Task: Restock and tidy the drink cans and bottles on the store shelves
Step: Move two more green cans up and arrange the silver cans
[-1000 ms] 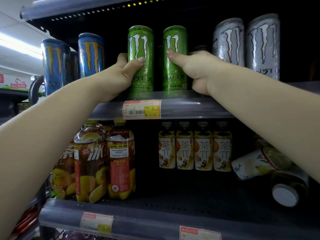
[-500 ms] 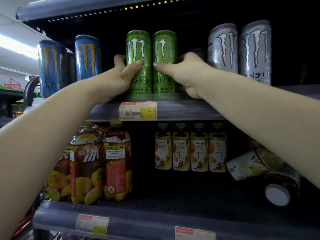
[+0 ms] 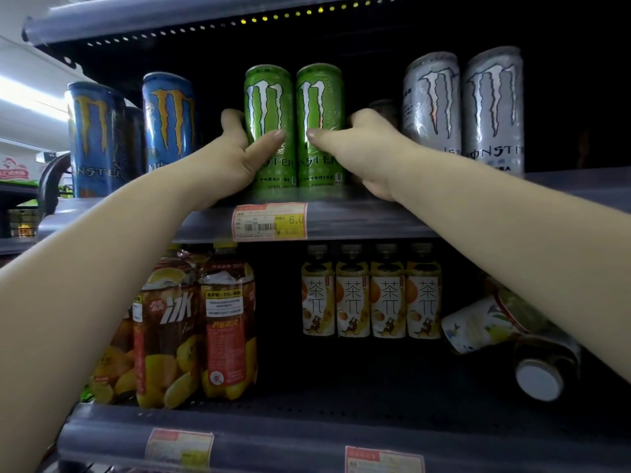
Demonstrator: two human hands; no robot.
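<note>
Now | left hand (image 3: 228,165) grasps left green can (image 3: 268,126) | right hand (image 3: 367,155) grasps right green can (image 3: 319,124) | 2 cans upright, touching, centre of frame

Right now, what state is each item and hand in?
left hand: grips left green can
right hand: grips right green can
green cans: upright, side by side
blue cans: upright
silver cans: upright
tea bottles: upright row
toppled bottles: lying down
</note>
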